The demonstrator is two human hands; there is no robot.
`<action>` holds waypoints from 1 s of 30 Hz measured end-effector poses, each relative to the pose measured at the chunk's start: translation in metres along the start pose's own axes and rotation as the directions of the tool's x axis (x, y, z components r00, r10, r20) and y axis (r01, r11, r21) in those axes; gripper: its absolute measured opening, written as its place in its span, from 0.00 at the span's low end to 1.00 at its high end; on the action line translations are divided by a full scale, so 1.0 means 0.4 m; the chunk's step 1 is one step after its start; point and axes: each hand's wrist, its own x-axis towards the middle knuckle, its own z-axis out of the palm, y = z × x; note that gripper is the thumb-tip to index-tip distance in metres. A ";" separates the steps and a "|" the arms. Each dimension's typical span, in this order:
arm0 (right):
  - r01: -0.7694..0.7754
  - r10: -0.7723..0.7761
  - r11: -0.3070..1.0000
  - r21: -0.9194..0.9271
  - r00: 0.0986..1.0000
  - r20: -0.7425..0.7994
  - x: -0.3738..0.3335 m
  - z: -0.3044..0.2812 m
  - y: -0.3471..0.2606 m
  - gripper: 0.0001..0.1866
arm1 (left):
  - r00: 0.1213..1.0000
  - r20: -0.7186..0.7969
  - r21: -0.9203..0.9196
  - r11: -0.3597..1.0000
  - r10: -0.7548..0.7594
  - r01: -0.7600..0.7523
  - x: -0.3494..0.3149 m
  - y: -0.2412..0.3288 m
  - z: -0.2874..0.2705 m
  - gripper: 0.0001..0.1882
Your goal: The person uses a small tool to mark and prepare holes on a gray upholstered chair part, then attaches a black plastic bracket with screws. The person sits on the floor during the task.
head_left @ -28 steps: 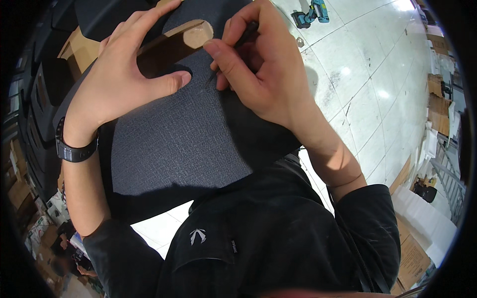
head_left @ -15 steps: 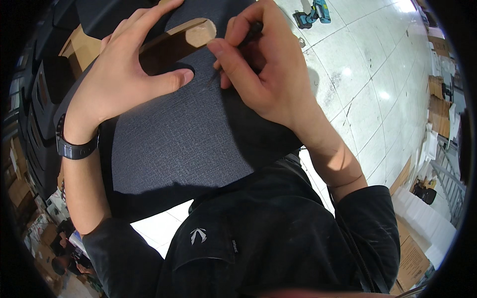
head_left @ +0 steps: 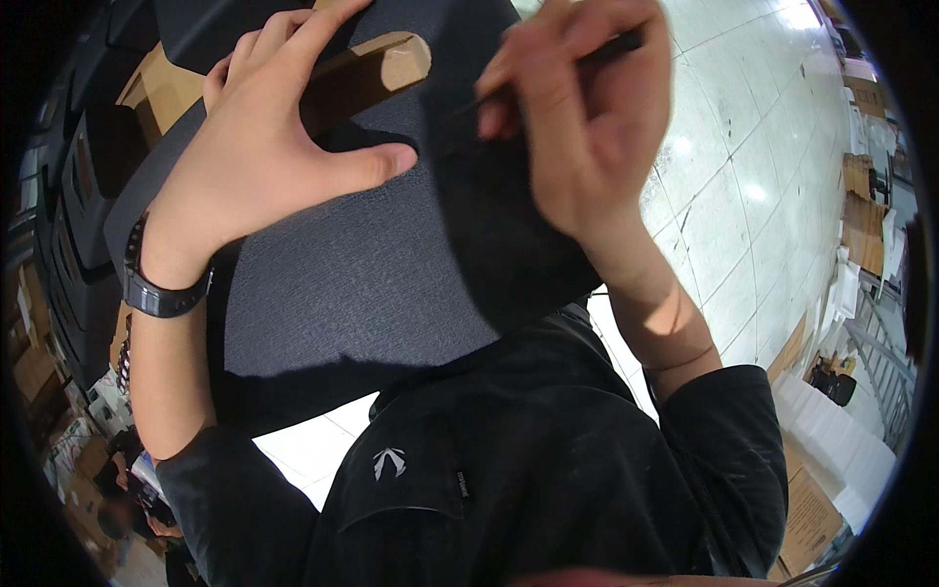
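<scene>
A dark blue, textured fabric-covered panel (head_left: 362,269) lies before me, with a rounded slot near its far side. Bare wood-coloured material (head_left: 403,65) shows inside the slot. My left hand (head_left: 259,161) rests across the panel, fingers spread over the slot's left part and thumb stretched out below it. Above the panel's right side is my right hand (head_left: 592,112), blurred by motion and closed around a thin, dark, pen-like tool (head_left: 618,45). Its slim end points left and down toward the fabric; whether it touches cannot be made out.
Black moulded parts (head_left: 103,161) crowd the left side beside a piece of cardboard (head_left: 156,93). Pale tiled floor (head_left: 734,196) stretches to the right. Farther right are white foam-like sheets (head_left: 841,430), a cardboard box (head_left: 812,514) and a ladder-like metal frame (head_left: 885,367). Another person (head_left: 122,514) is at lower left.
My right hand has moved right with the pen-like tool, away from the slot, and now covers the teal power tool on the floor. My left hand has shifted slightly right.
</scene>
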 end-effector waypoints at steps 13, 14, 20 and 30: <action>-0.322 0.328 0.928 -0.188 0.945 0.002 0.012 -0.029 -0.023 0.09 | 0.996 -0.017 0.071 0.994 -0.085 0.086 0.002 0.031 0.019 0.64; -0.300 0.323 0.920 -0.251 0.945 0.058 0.016 -0.036 -0.028 0.09 | 0.996 -0.021 0.070 0.993 -0.092 0.094 0.004 0.035 0.017 0.65; -0.341 0.369 0.911 -0.233 0.925 0.089 0.020 -0.052 -0.035 0.09 | 0.995 0.004 0.066 0.993 -0.096 0.095 0.014 0.041 0.020 0.64; -0.348 0.348 0.926 -0.145 0.937 -0.029 0.025 -0.046 -0.026 0.09 | 0.994 -0.061 0.145 0.984 -0.092 0.100 0.026 0.040 0.058 0.65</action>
